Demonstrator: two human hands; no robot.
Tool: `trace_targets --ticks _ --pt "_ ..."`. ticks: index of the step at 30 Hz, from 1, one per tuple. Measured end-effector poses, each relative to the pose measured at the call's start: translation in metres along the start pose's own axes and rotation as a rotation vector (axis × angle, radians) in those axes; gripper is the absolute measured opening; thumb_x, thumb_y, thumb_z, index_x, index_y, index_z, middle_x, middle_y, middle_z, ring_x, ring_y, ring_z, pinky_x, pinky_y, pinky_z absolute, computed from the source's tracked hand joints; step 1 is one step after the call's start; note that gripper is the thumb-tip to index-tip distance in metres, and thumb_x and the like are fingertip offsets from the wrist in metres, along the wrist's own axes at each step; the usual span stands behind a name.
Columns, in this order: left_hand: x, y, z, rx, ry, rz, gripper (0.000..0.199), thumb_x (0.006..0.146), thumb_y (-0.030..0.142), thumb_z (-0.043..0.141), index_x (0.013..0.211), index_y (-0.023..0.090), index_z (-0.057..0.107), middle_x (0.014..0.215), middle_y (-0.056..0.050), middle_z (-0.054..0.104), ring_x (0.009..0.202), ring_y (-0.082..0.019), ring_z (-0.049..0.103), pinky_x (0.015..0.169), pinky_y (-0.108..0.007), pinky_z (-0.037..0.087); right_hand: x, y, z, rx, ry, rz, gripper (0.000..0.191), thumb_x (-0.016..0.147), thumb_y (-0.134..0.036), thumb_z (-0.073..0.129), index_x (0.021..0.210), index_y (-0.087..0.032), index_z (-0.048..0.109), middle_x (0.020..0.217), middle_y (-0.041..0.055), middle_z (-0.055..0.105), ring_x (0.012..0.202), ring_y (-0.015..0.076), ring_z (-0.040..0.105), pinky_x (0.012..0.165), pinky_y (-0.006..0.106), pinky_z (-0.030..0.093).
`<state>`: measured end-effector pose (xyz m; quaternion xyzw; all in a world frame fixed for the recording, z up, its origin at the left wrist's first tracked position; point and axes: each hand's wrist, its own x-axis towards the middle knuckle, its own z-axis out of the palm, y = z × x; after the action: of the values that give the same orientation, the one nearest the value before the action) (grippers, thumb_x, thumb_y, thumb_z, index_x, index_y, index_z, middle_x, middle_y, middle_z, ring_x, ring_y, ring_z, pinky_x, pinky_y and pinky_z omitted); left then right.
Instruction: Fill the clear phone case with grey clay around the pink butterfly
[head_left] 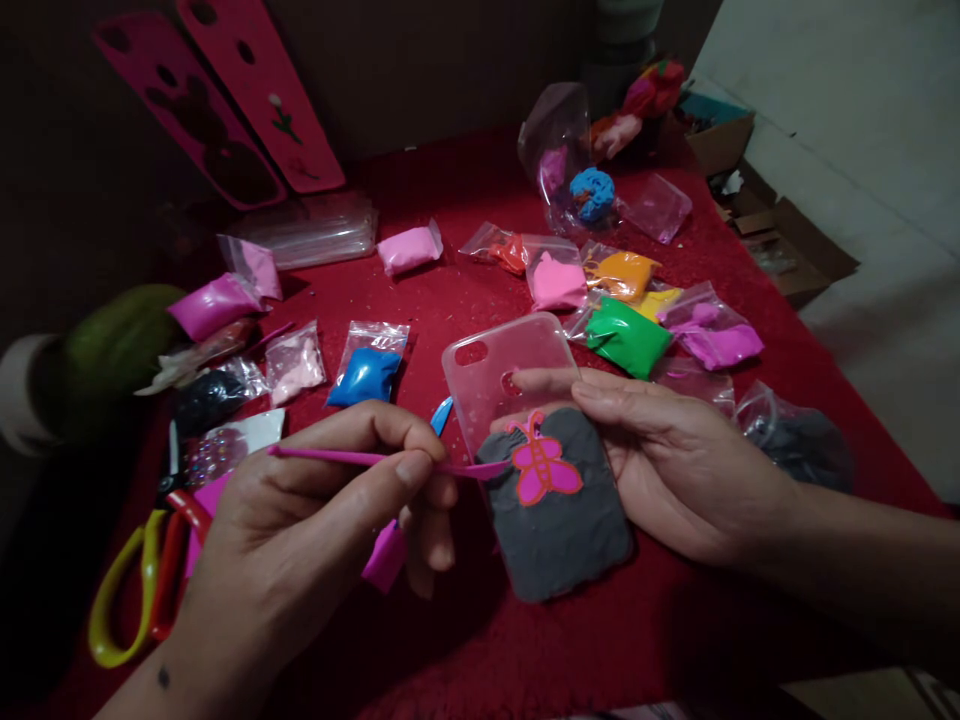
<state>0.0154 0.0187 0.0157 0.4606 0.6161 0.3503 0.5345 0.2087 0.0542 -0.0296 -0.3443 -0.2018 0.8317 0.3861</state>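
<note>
My right hand (675, 460) grips a clear phone case (480, 375) by its right side, thumb on its face and fingers behind. Dark grey clay (562, 550) covers the lower part of the case. On the clay lies a pink butterfly (541, 470) with orange outlines. Between thumb and fingers my left hand (337, 520) pinches a thin pink modelling tool (322, 456). The tool's flat tip reaches the clay's left edge beside the butterfly; whether it touches, I cannot tell. Below the left hand, a blue blade and a pink piece (386, 557) are partly hidden.
Bagged clay lies about the red table (450, 650), including a blue bag (367, 375), a green bag (628, 335) and a grey bag (799, 440). Yellow-handled scissors (120, 600) and red-handled pliers are at left. Two pink phone cases (262, 100) lean at the back.
</note>
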Motion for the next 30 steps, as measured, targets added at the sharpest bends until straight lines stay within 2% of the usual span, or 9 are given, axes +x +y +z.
trace_targets --ticks 5,11,16,20,24,30 --pt "-0.001 -0.001 0.003 -0.060 -0.030 0.000 0.013 0.084 0.022 0.060 0.072 0.021 0.064 0.053 0.001 0.062 0.045 -0.011 0.057 0.040 -0.016 0.044 0.000 0.000 0.002 -0.026 0.069 -0.021 0.022 0.085 -0.020 0.058 0.102 -0.016 0.072 0.095 0.0072 0.073 0.090 0.0187 0.066 0.092 0.037 0.047" --pt "0.001 -0.003 -0.002 -0.047 -0.082 -0.016 0.016 0.087 0.022 0.060 0.072 0.021 0.066 0.055 0.001 0.063 0.046 -0.011 0.058 0.042 -0.017 0.046 0.000 -0.001 0.001 -0.010 0.058 -0.014 0.021 0.085 -0.020 0.059 0.100 -0.016 0.072 0.094 0.0063 0.072 0.087 0.0178 0.065 0.088 0.035 0.048" --pt "0.003 -0.004 -0.004 -0.014 -0.010 0.001 0.018 0.088 0.023 0.059 0.071 0.022 0.066 0.053 0.000 0.063 0.045 -0.012 0.058 0.042 -0.018 0.047 0.001 0.000 0.000 -0.007 0.045 -0.004 0.021 0.085 -0.022 0.059 0.100 -0.017 0.072 0.096 0.0061 0.073 0.088 0.0187 0.066 0.086 0.035 0.049" --pt "0.004 -0.002 -0.005 -0.066 -0.130 -0.044 0.018 0.087 0.027 0.059 0.072 0.023 0.067 0.054 0.000 0.064 0.043 -0.013 0.059 0.040 -0.019 0.048 0.002 -0.001 0.002 0.006 0.059 -0.007 0.019 0.085 -0.020 0.058 0.098 -0.016 0.072 0.096 0.0060 0.073 0.087 0.0178 0.067 0.087 0.035 0.050" --pt "0.000 -0.001 -0.001 -0.057 0.006 -0.003 0.016 0.084 0.024 0.061 0.069 0.022 0.066 0.054 0.001 0.061 0.044 -0.011 0.056 0.039 -0.016 0.045 0.001 -0.002 0.002 0.012 0.052 -0.016 0.018 0.086 -0.019 0.058 0.096 -0.016 0.072 0.092 0.0055 0.073 0.083 0.0167 0.067 0.084 0.033 0.050" --pt "-0.003 -0.001 0.006 0.021 0.027 0.041 0.015 0.083 0.025 0.060 0.069 0.023 0.066 0.051 0.000 0.062 0.045 -0.012 0.055 0.041 -0.018 0.042 0.000 0.000 0.001 -0.010 0.040 -0.023 0.018 0.086 -0.020 0.057 0.096 -0.018 0.072 0.089 0.0038 0.072 0.080 0.0157 0.065 0.085 0.034 0.050"
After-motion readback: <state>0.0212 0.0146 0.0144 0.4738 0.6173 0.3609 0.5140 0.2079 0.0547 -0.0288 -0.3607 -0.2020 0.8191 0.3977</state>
